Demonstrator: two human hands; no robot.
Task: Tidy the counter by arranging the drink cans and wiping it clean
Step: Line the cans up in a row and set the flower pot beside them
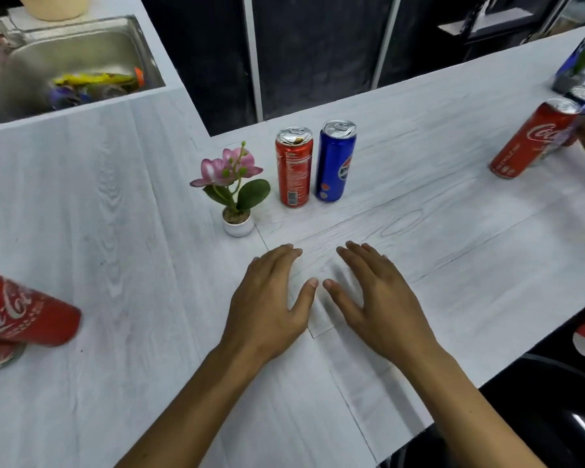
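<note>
Beyond the fingertips, red can point(294, 167) and blue can point(335, 161) upright, tops up, side by side. Left hand point(267, 305), right hand point(375, 298) flat, empty, fingers spread, thumbs nearly touching.

The blue can point(335, 162) standing near the middle of the counter shows part of the Pepsi globe with the white letters "PE" beside it. The red can point(294, 167) just to its left carries small white print, too fine to read apart from a heading that looks like "Cola". The red can at the right edge point(534, 138) bears the Coca-Cola script, and so does the red can at the left edge point(24, 310).
</note>
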